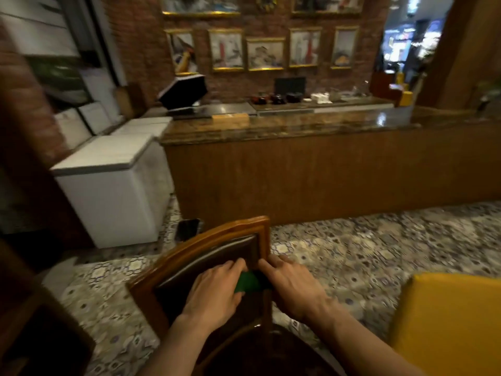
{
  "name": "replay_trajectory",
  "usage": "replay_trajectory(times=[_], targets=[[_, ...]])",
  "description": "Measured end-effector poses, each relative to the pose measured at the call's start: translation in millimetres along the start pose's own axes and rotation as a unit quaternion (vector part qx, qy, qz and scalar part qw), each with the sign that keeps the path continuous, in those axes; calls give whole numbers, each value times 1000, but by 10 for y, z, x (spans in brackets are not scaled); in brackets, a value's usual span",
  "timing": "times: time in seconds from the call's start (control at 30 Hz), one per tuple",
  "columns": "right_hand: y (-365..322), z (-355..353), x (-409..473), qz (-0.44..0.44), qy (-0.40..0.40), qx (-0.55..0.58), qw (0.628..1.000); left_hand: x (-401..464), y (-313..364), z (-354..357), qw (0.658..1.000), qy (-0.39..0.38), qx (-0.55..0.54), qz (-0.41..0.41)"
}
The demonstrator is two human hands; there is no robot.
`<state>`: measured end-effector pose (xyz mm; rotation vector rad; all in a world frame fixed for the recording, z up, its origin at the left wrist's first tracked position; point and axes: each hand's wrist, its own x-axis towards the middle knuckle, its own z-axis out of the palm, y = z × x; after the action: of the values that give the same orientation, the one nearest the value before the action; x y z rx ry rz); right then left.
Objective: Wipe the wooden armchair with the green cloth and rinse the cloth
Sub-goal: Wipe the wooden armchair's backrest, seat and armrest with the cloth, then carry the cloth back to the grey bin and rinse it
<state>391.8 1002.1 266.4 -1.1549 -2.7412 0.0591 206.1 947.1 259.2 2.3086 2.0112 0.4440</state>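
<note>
The wooden armchair (217, 234) stands low in the middle of the view, its curved brown backrest frame around a dark padded panel. The green cloth (248, 280) lies against that panel, showing between my two hands. My left hand (214, 291) presses flat on the cloth and the padding. My right hand (291, 283) grips the backrest's right upright, fingers curled around the wood beside the cloth. Most of the cloth is hidden under my left palm. The frame is motion-blurred.
A long wooden counter with a stone top (298, 126) runs across behind the chair. White chest freezers (108, 185) stand at the left. A yellow cushioned seat (447, 321) is at the lower right. A dark phone-like object (188, 229) lies on the patterned tile floor.
</note>
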Motion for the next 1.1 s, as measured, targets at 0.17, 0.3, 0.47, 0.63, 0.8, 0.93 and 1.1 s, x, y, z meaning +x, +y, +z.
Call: replay_trajectory(times=[0.17,0.3,0.47,0.63,0.8,0.93,1.1], targets=[[-1263,-238,278,-101,15,3,995,-1010,-692,-673,995,54,17,-83],[-2285,-362,475,-181,25,13,983,-1842,-1152,-1172,982,89,44,-158],[-3489,-419,654,-282,50,35,958,-2907,-1543,-1756,952,139,86,-260],[-4505,-529,651,-415,68,74,904,-3944,-1623,-2211,899,181,141,-372],[-5259,-712,387,-526,54,131,838,-4780,-1310,-2508,833,178,188,-488],[-5695,-740,24,-605,43,181,774,-5344,-886,-2610,777,162,222,-567],[-6098,-742,-543,-679,27,220,699,-5905,-257,-2618,692,125,263,-661]])
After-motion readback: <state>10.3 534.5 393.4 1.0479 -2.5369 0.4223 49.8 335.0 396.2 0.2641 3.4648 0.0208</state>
